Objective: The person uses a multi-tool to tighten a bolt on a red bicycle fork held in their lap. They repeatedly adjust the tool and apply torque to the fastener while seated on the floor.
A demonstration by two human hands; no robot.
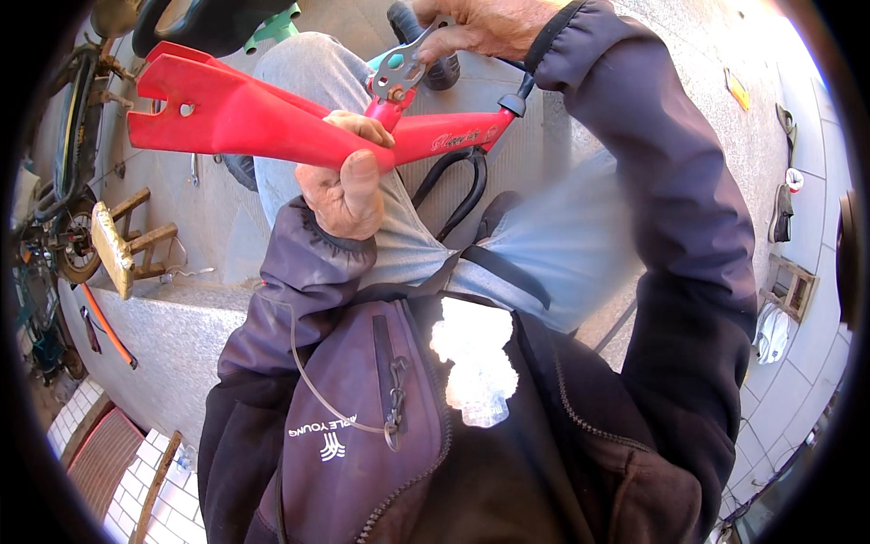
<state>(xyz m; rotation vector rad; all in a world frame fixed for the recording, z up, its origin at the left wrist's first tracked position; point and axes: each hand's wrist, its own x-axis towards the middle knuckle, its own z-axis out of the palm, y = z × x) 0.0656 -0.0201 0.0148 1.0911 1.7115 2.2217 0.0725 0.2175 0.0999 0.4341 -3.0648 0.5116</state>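
Note:
A red children's bike frame (227,113) lies across my lap, its wide slotted end to the left. My left hand (344,190) is closed around the middle of the frame, thumb on top. In my right hand (485,27) is a flat grey multi-hole wrench (397,74), pinched at its far end. The wrench lies over a bolt (396,93) at the top of the short red tube (388,111). A black fork (473,177) hangs from the frame's right end. Part of the right-hand fingers is cut off by the picture's upper edge.
At the left stand a wooden stool (149,240) and a parked bike (77,240). An orange tube (109,326) lies on the ledge. A small wrench (194,170) is on the floor. Dark shoes (781,213) and a wooden crate (796,290) sit at the right.

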